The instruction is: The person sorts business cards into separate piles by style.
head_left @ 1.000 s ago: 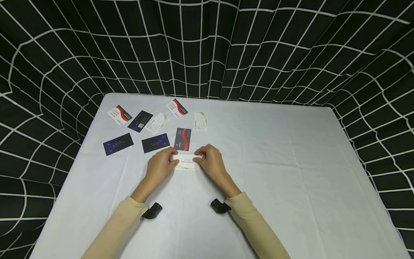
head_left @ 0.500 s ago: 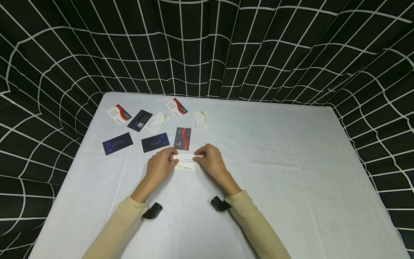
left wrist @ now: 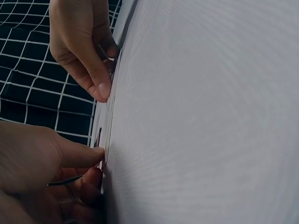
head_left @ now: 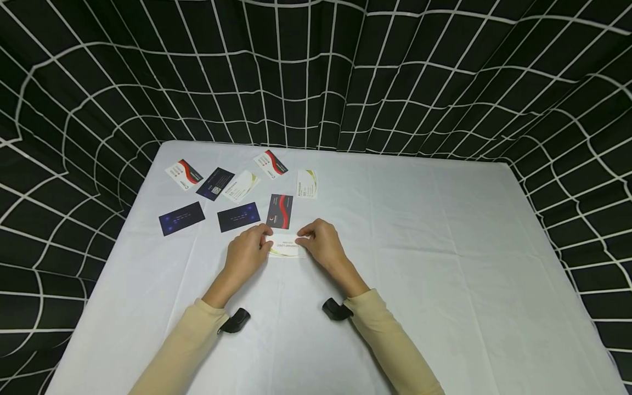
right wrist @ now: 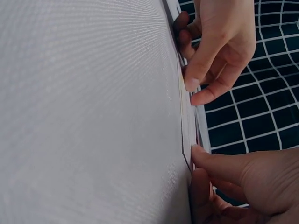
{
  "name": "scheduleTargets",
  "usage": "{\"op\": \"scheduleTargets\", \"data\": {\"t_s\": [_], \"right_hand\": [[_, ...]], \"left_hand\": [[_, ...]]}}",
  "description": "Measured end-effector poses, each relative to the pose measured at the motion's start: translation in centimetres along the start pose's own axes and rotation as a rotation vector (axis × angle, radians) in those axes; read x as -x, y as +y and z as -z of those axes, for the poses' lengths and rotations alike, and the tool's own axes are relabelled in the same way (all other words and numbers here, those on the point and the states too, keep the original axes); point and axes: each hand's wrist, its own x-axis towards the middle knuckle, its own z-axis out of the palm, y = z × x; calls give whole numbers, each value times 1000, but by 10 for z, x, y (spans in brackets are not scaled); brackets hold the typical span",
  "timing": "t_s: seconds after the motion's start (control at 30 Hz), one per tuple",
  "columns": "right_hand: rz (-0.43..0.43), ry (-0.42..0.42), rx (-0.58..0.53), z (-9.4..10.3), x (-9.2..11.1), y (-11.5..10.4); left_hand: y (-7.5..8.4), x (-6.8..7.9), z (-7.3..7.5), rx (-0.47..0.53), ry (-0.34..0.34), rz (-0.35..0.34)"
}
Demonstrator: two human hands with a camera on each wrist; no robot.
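In the head view a white business card (head_left: 283,250) with a green curve and upside-down "COMPANY LOGO" lettering lies low over the white cloth. My left hand (head_left: 247,251) pinches its left end between thumb and fingers. At the right end, my right hand (head_left: 323,246) holds it likewise, thumb on the near side and bent index finger by the far edge. Seen nearly edge-on in the right wrist view, the card (right wrist: 185,126) looks thin and flat between both hands. Whether another card lies under it cannot be told. Just beyond it is a dark grey card (head_left: 279,212) with a red wave.
Two dark blue cards (head_left: 239,217) lie left of the grey one. Farther back are several more: a red-and-white card (head_left: 184,174), a black card (head_left: 215,184) overlapping a white one (head_left: 241,186), and a white-green card (head_left: 307,184). White cloth (head_left: 424,263) covers the table; gridded black curtains (head_left: 316,71) surround it.
Both hands stay almost in place. The white card has shifted very slightly right, and a little more of its lettering shows between the fingers. The other cards lie as before.
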Motion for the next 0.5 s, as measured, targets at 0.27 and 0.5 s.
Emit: {"op": "scheduleTargets", "data": {"t_s": [0.27,0.5], "right_hand": [[15,-19,54,9,2,-5],[44,-15,101,30,-6,-7]], "left_hand": [[3,0,-2,50,20,-2],[34,-7,7,206,28,-8]]}}
